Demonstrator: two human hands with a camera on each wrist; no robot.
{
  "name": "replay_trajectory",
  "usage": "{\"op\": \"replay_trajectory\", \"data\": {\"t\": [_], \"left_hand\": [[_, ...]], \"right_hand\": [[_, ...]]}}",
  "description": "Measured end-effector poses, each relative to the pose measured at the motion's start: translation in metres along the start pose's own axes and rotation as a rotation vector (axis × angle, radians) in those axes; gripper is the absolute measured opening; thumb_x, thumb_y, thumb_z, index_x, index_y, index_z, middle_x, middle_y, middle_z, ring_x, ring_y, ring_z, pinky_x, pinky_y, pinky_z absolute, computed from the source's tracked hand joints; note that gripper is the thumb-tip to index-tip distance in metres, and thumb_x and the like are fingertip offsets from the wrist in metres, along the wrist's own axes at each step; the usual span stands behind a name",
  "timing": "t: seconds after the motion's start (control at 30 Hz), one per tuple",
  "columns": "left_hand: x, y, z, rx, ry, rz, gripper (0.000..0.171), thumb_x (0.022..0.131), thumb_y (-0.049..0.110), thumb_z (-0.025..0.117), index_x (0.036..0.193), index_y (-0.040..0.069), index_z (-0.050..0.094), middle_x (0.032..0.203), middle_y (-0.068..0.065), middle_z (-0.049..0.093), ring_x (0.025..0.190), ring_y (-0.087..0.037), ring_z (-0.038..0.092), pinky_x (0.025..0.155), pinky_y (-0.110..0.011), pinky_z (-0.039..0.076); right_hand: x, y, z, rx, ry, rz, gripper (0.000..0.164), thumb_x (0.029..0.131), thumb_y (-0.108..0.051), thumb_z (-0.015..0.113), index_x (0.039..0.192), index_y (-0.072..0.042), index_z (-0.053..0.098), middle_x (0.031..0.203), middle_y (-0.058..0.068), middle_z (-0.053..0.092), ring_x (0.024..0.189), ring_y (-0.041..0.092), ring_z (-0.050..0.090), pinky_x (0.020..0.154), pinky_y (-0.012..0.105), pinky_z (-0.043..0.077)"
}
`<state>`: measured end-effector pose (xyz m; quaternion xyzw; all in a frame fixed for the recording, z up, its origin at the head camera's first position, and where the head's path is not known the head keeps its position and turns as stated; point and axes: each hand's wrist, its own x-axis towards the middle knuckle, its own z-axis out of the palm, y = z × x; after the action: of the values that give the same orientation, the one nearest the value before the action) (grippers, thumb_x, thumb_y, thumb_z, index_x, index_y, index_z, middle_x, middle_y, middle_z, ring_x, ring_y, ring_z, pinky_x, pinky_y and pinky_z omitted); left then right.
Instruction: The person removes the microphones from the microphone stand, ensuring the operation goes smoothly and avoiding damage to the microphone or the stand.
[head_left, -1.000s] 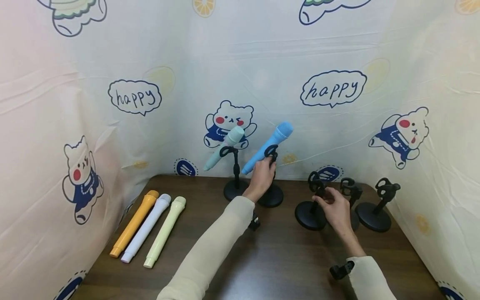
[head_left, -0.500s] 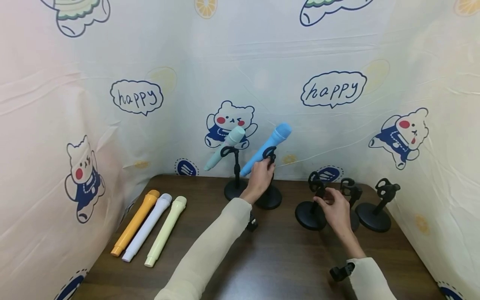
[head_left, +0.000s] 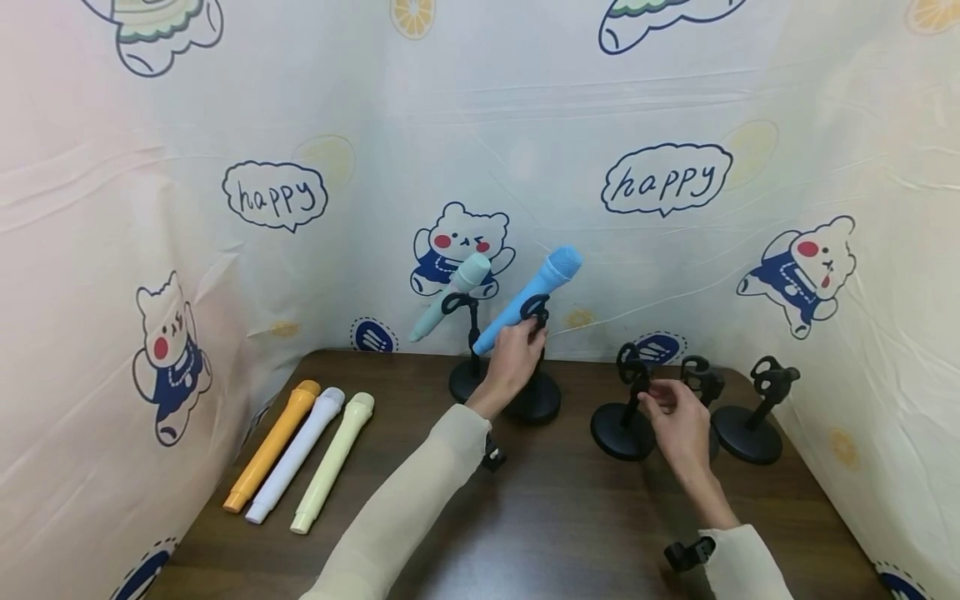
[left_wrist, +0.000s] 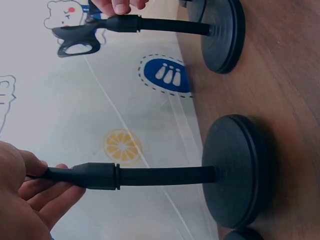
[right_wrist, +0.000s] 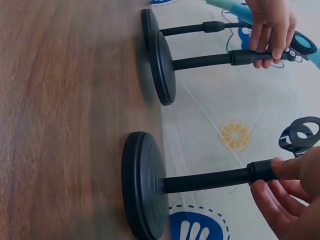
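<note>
In the head view, my left hand [head_left: 512, 360] holds a black microphone stand [head_left: 538, 395] near its clip. A blue microphone [head_left: 529, 298] leans tilted through that clip. The left wrist view shows the thumb and fingers of my left hand [left_wrist: 30, 192] around the stand's upper neck. Farther right, my right hand [head_left: 681, 425] pinches the neck of a second stand [head_left: 621, 432], whose clip has no microphone. Thumb and fingers of that right hand [right_wrist: 295, 192] meet the collar below the clip in the right wrist view. Both stands are upright on the table.
A mint microphone [head_left: 452, 295] tilts in a stand [head_left: 468, 379] left of the blue one. Orange [head_left: 272, 446], white [head_left: 295, 454] and pale yellow [head_left: 333, 462] microphones lie at the table's left. Two stands, one partly hidden [head_left: 702, 379] and one [head_left: 748, 433], stand right. A printed curtain [head_left: 525, 100] hangs behind.
My left hand has shifted slightly left and nearer me, and the stand with the blue microphone has moved with it. My right hand has slid a little right; its stand stays in place.
</note>
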<state>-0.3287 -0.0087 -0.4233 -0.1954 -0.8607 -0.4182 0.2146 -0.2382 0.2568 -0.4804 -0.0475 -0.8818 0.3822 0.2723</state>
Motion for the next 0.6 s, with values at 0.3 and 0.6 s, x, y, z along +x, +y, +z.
{"op": "replay_trajectory", "data": {"t": [0.3,0.6], "left_hand": [[-0.021,0.005,-0.010,-0.041,0.021,0.045,0.019,0.108,0.015,0.065,0.107,-0.001,0.076,0.083,-0.009,0.074,0.067,-0.014,0.065,0.064,-0.022,0.055],[-0.043,0.016,-0.024,-0.059,0.069,0.064,0.010,0.104,0.009,0.070,0.102,0.001,0.076,0.080,-0.009,0.074,0.063,-0.012,0.060,0.061,-0.022,0.051]], "right_hand": [[-0.012,-0.010,-0.007,0.085,-0.039,-0.136,0.004,0.097,-0.009,0.079,0.100,-0.007,0.081,0.090,0.009,0.080,0.069,-0.003,0.066,0.063,0.007,0.049],[-0.030,-0.030,0.005,0.196,-0.168,-0.186,0.011,0.100,-0.004,0.072,0.106,-0.005,0.081,0.093,0.008,0.080,0.073,0.012,0.074,0.066,0.013,0.056]]}}
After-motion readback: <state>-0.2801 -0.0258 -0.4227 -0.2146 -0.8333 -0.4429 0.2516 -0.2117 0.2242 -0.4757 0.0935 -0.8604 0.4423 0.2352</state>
